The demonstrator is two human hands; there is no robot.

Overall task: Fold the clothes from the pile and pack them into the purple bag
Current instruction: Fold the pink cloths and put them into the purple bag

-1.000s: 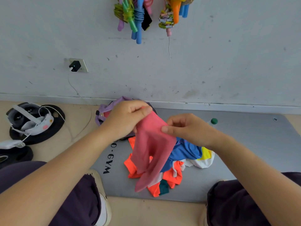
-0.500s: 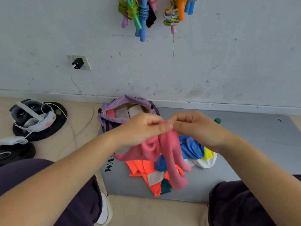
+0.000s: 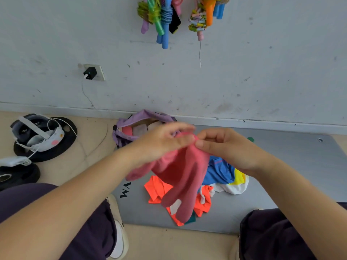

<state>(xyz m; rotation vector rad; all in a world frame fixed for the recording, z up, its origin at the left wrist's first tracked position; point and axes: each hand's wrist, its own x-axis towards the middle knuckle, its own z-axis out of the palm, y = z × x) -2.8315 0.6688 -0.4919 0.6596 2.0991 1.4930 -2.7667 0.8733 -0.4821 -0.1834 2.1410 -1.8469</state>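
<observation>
From the head camera, both hands are raised over a grey gym mat (image 3: 281, 166), working a pink garment (image 3: 184, 171) that hangs in the air between them. The right hand (image 3: 225, 147) has its fingers curled and its thumb pressed against the top edge of the cloth, pinching it. The left hand (image 3: 161, 141) is blurred with motion; its fingers look fairly straight and lie on or just over the same top edge, but whether they actually clamp the fabric cannot be told. Two long lobes of the pink garment dangle down in front of the pile of clothes (image 3: 206, 184), which sits on the mat and shows orange, blue, white, yellow and a bit of teal. Beyond the hands, against the wall, the purple bag (image 3: 127, 126) stands open, with a few folded pieces, one red and two pale, already visible inside. Off to the left on the floor lie a headset (image 3: 37, 134) on a dark weight plate (image 3: 62, 147), and bright skipping ropes (image 3: 161, 17) hang on the wall above. In my judgement the step in hand is the folding of this pink piece, which is still bunched. The next move calls for a firm hold with both hands, to bring the hanging ends up level, before carrying it across to the bag.
</observation>
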